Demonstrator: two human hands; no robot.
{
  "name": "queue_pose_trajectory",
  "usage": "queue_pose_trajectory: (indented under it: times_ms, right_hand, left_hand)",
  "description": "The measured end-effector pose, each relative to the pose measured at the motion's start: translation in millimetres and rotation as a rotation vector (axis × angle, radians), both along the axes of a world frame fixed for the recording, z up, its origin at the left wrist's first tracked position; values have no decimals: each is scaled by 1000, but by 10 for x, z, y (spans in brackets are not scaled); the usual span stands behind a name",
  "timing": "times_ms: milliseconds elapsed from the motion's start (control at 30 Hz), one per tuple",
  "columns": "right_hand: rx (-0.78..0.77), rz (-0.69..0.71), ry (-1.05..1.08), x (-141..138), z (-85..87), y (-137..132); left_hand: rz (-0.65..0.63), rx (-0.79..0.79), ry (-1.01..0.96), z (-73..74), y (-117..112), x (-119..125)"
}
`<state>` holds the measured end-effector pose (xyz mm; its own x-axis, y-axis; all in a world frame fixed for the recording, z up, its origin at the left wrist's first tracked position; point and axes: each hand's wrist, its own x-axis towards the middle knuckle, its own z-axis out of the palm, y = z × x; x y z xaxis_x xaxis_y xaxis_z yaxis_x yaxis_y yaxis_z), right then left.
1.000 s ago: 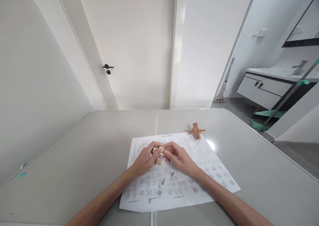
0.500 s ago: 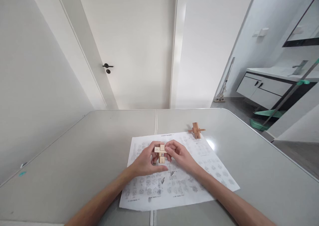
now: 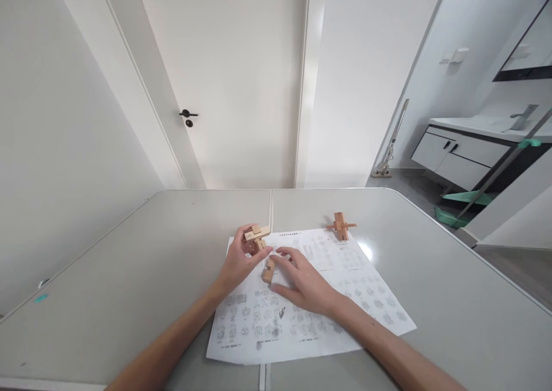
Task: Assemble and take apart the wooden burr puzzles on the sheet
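Observation:
Up and to the left over the sheet, my left hand [image 3: 242,259] grips a partly joined wooden burr puzzle [image 3: 257,234] made of pale crossed bars; its fingers hide part of it. Just below and to the right is a loose notched wooden puzzle piece [image 3: 268,271], tilted over the paper. My right hand [image 3: 302,282] has this piece between thumb and forefinger, one at each end. Whether the piece rests on the paper I cannot tell. Beneath both hands lies a printed instruction sheet [image 3: 319,333] with rows of small drawings.
A browner assembled wooden puzzle [image 3: 340,226] stands at the sheet's far right corner. The grey table [image 3: 142,276] has a seam down its middle. Beyond it are a white door [image 3: 241,92], a mop [image 3: 390,144], a sink cabinet [image 3: 457,152] and a green dustpan [image 3: 452,217].
My hands have come apart. The left moved up and left with the puzzle, tilting it. A notched piece is now separate, between the fingers of my right hand.

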<state>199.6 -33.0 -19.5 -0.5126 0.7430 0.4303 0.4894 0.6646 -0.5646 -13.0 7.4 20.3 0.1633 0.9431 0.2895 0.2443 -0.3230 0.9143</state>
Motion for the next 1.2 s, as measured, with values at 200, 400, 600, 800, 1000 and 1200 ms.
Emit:
queue_pose_trajectory:
  times_ms: [200,400,600,800,1000,1200]
  right_hand:
    - [29,4,-42,-43,-29,11]
    - [48,-62,8,-14,-14,58]
    - [23,-87,17,69,-31,95]
    - [88,-159,-40,-16,-104,128]
    - [144,-221,-72,-39,-200,177]
    - [35,-254,28,40,-97,161]
  left_hand:
    - [-30,-2,72,-46,-17,21]
    - [-57,13,157,-82,-7,7]
    - [-60,5,179,-71,-17,2]
    - [-86,8,178,-60,-13,10]
    - [-69,0,173,-83,4,-3]
    - [-57,12,206,-61,-6,-5]
